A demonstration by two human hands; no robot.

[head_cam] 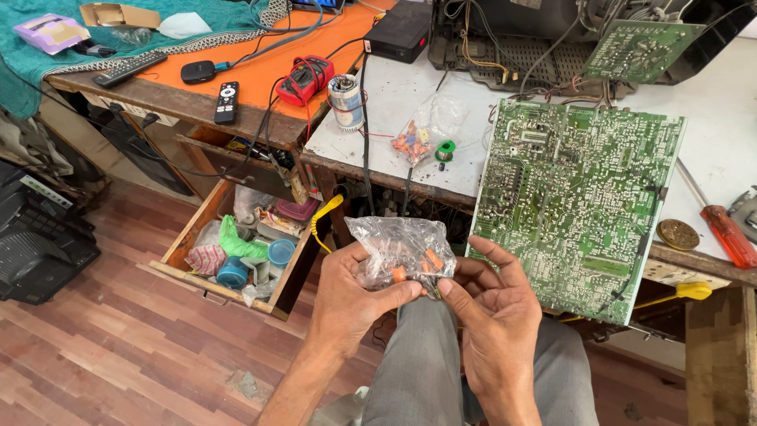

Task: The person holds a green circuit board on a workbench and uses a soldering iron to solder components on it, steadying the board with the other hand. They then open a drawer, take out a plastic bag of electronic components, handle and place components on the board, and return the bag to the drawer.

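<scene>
Both hands hold a clear bag of small orange parts over the lap, just beside the green board overhanging the bench. The left hand pinches its lower edge, fingers closed on the plastic — the right hand grips the other corner, keeping it taut so the contents show.

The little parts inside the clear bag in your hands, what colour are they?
Orange parts, inside the clear plastic bag; seen in the head view.

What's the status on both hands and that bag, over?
Left hand and right hand both grip the clear plastic bag of small orange parts, above the lap. Green circuit board leans close on the right, not touching. Nothing blocking.
</scene>
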